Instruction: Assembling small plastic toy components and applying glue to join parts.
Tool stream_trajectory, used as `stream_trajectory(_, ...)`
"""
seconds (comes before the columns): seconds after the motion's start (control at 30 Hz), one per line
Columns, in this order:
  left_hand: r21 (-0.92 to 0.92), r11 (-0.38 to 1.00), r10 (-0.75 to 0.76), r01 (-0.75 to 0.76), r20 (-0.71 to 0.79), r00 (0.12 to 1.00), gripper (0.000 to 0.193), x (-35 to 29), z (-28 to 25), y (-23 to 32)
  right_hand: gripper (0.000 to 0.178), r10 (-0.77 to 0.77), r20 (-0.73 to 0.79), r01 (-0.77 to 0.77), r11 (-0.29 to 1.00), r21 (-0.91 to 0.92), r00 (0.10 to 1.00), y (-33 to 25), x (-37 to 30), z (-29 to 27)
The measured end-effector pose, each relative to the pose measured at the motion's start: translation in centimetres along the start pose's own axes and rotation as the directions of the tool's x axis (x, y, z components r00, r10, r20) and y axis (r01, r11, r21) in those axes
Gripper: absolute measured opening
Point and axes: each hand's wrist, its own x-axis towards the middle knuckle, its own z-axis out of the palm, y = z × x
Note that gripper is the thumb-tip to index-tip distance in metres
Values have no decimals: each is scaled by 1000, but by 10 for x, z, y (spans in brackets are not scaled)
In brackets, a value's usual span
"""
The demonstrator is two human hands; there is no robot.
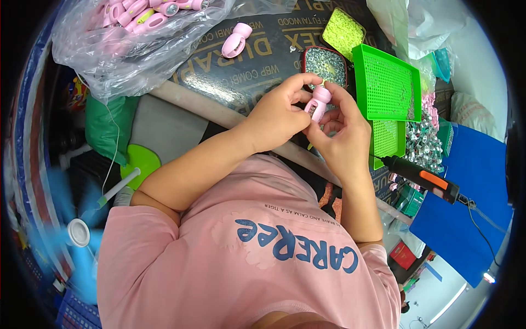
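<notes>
My left hand and my right hand meet over the near edge of the table, both closed around a small pink flashlight. Its wider head points away from me, and an opening with something dark inside shows in its body. At the far end, by my fingertips, is a tiny yellow-green piece; whether it is attached or pinched cannot be told. Just beyond my hands stands a red-rimmed tray of small clear or silvery parts. Another pink flashlight lies alone on the dark board, farther left.
A clear plastic bag of pink flashlights lies far left. A tub of yellow-green bits stands at the back. Right are green perforated baskets, a pile of silvery round parts and a corded black-and-orange electric screwdriver. A blue fan is at left.
</notes>
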Motion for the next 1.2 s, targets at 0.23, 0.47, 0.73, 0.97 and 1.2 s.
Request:
stream_trajectory(0.23,-28,1000,-13,13,-16,1000,54,3,1,-24,57,-62,103,81,978,-191,993,-2,0,-2)
stream_trajectory(0.47,-87,996,-7,6,-13,1000,50,3,1,-27,56,33,193,-2,987,-159,981,-4,6,-5)
stream_trajectory(0.73,-75,997,-30,25,-66,997,48,3,3,-30,56,-2,190,39,981,-192,982,0,7,-1)
stream_trajectory(0.97,-14,999,-50,50,-49,998,52,3,2,-29,58,34,241,8,985,-171,970,-3,12,-8)
stream_trajectory(1.2,-193,973,-124,126,21,992,52,7,-4,-26,62,10,310,40,987,-153,951,-5,16,-19)
